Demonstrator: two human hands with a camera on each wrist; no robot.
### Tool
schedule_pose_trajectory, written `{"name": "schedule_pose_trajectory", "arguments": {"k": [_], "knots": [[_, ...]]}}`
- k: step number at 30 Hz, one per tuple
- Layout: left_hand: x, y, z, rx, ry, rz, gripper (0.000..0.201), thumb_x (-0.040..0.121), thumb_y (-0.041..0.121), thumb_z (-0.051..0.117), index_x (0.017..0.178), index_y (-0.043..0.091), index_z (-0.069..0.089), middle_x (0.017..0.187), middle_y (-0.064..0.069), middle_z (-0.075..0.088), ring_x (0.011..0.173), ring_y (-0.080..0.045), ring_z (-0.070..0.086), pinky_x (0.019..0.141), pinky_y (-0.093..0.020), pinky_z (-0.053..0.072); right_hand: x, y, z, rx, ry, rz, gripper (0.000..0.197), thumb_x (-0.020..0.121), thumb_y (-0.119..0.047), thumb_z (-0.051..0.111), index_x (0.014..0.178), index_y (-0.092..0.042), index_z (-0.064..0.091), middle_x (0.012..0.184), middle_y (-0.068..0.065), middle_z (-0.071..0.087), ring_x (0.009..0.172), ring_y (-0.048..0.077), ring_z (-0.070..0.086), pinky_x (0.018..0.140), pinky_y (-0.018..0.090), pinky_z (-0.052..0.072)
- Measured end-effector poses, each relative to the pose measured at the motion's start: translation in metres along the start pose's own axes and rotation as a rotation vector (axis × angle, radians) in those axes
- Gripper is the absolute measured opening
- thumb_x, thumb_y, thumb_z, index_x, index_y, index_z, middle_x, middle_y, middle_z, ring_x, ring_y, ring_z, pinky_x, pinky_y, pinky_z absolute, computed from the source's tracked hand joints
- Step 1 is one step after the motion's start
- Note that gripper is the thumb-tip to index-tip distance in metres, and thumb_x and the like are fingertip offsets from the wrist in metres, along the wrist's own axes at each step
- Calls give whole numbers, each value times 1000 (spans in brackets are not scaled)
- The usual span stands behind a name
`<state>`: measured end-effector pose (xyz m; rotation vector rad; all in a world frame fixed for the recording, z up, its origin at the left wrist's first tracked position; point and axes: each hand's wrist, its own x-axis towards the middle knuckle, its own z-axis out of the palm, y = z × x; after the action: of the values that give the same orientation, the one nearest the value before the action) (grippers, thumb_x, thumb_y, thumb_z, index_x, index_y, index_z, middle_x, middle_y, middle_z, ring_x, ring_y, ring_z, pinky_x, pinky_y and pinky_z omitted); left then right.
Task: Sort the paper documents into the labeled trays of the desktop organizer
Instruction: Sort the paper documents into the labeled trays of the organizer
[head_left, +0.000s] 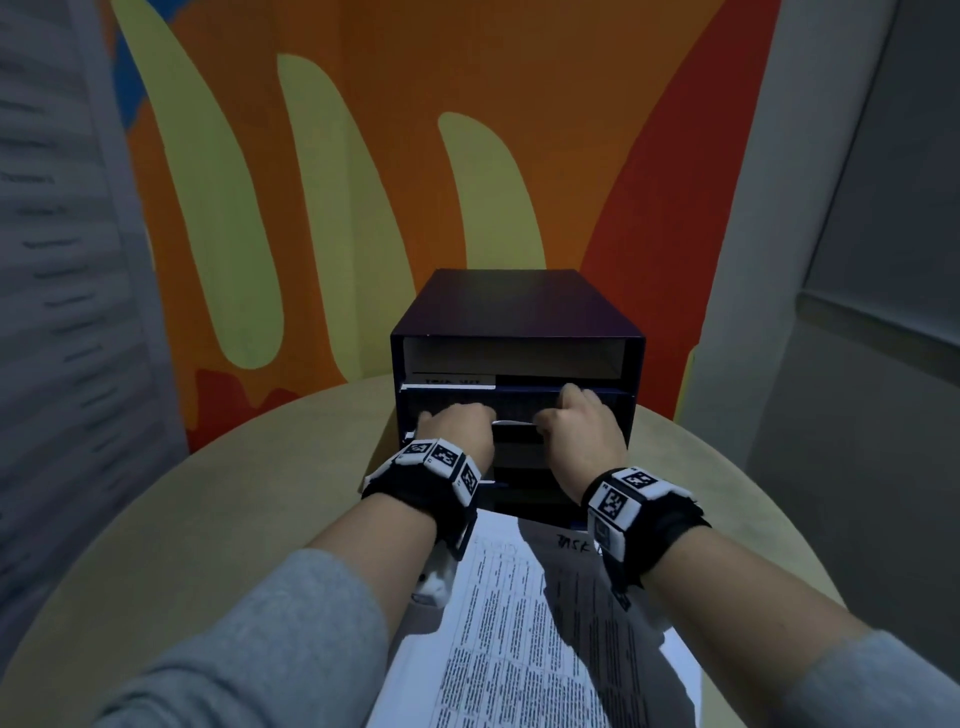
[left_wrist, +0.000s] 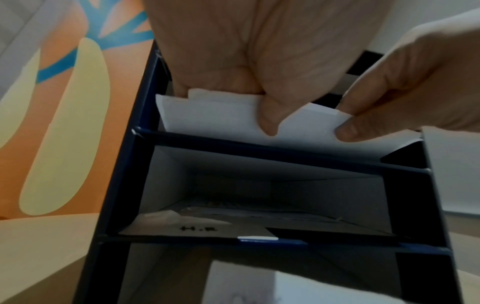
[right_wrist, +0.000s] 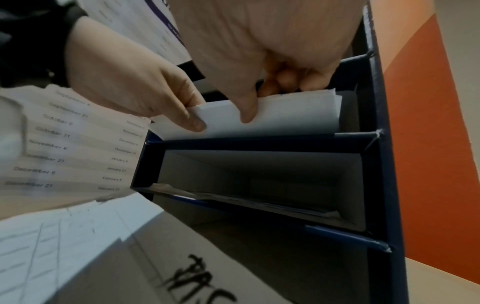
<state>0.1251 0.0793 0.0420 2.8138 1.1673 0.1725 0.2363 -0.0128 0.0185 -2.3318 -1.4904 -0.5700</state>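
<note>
A dark blue organizer (head_left: 519, 306) with stacked trays stands on the round table. Both hands hold a thin stack of white paper (head_left: 517, 423) at the mouth of the second tray from the top. My left hand (head_left: 457, 426) pinches the stack's left part, thumb under and fingers above (left_wrist: 262, 107). My right hand (head_left: 582, 426) pinches its right part (right_wrist: 265, 96). The white paper (left_wrist: 221, 119) (right_wrist: 285, 115) lies partly inside the tray. More printed documents (head_left: 519, 623) lie on the table under my forearms.
The tray below (left_wrist: 259, 185) holds a few sheets and a handwritten label (left_wrist: 197, 228). The top tray carries a white label strip (head_left: 452, 382). An orange and yellow painted wall (head_left: 363, 182) rises behind the organizer. The beige table (head_left: 208, 519) curves round on both sides.
</note>
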Motion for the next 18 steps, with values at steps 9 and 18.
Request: {"name": "schedule_pose_trajectory", "arguments": {"k": [9,18], "knots": [[20,2,18,-137,-33,-49,40,91,3,40,121,20,59,119,-9,61,114,-33,53,102,-48,32,5,13,13,30,-91,82,33,85,0,49,106,-16,70,100,9,57,94,31,55,65,33,40],[27,-11,17,-341,133,-28,24,94,1,43,106,-3,64,106,-20,64,101,-35,60,85,-35,47,32,20,20,135,-238,190,25,83,-1,51,89,-15,71,83,11,66,82,32,63,60,29,37]]}}
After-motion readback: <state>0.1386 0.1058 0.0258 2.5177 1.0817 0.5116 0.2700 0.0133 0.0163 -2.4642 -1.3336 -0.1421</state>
